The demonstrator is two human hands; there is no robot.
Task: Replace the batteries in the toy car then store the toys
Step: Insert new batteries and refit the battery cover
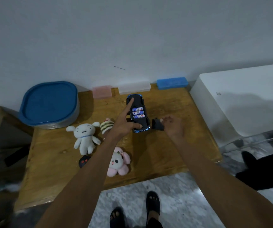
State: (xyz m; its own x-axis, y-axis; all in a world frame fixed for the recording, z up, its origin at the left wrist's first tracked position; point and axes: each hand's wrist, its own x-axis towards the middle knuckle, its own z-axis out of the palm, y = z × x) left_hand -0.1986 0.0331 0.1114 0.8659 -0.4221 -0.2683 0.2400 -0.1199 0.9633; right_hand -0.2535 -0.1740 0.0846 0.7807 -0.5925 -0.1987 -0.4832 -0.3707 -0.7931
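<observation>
A blue and black toy car (141,101) lies upside down on the wooden table (165,150). Its battery bay is uncovered and three blue-labelled batteries (138,112) sit in it. My left hand (124,124) spans the car: the forefinger rests on its far end, the thumb on its near end. My right hand (173,126) pinches a dark battery cover (157,125) just right of the car's near end. Three plush toys lie to the left: a white rabbit (84,137), a striped one (106,126) and a pink one (118,162).
A grey tub with a blue lid (48,104) stands at the back left. Pink (102,92), clear (134,87) and blue (172,83) small boxes line the wall. A small black round thing (84,161) lies near the pink plush. A white appliance (247,99) stands to the right.
</observation>
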